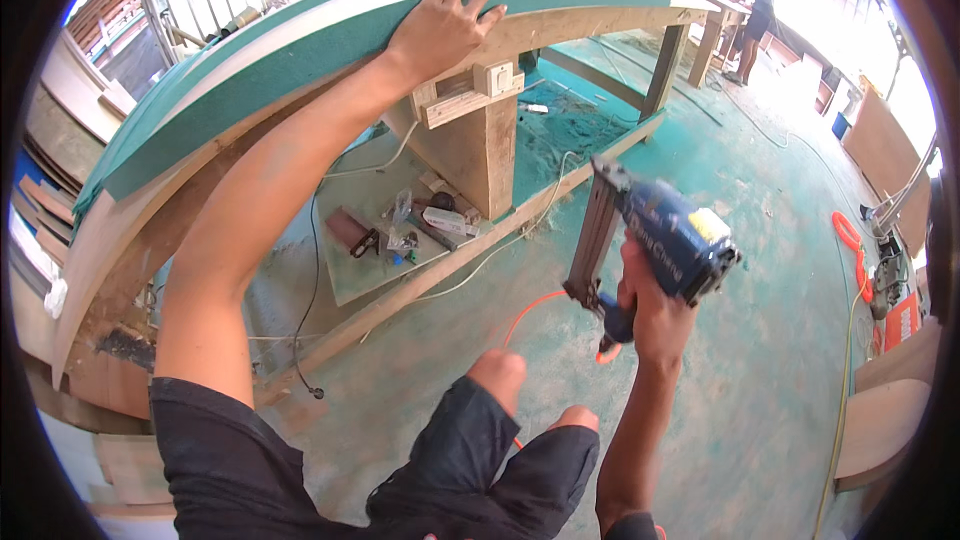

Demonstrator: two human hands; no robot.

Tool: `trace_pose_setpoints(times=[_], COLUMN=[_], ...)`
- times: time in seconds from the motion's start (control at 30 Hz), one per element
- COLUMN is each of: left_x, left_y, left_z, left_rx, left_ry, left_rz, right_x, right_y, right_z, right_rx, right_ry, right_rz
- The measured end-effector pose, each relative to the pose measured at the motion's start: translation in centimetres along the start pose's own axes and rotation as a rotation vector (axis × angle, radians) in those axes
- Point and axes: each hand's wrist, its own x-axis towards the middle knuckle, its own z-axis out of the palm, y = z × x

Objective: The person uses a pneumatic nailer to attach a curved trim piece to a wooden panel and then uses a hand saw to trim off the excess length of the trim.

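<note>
While left hand loose atop green-sided workpiece, right hand tight around nailer.

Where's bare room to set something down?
Floor looks bare between the right hand, holding the blue nail gun, and the yellow hose. Crowded: the low panel under the wooden stand, with a brown pouch, plastic bag and white box.

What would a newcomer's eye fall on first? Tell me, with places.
First, the blue nail gun, right of centre, held in the right grip. Then the curved teal slab, which sweeps across the upper left, with the left grip resting on its edge.
</note>
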Motion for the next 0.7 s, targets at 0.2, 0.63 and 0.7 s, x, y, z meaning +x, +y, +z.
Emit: trace_pose_setpoints(times=[0.2, 0.63, 0.7], left_x=[3.6, 5.5, 5.7], left_y=[-1.1, -3.1, -3.4], left_z=[-1.5, -1.6, -2.6], left_rx=[-0.156, -0.635, -0.583], left_ry=[0.0, -0.287, -0.391], left_rz=[-0.089, -0.107, -0.077], right_x=[7.6, 12.7, 12.4], right_y=[-2.6, -0.1, 0.8], right_z=[5.9, 10.6, 11.1], right_rx=[0.053, 0.092, 0.093], right_ry=[-0.056, -0.07, -0.099], right_rz=[-0.007, 0.015, 0.025])
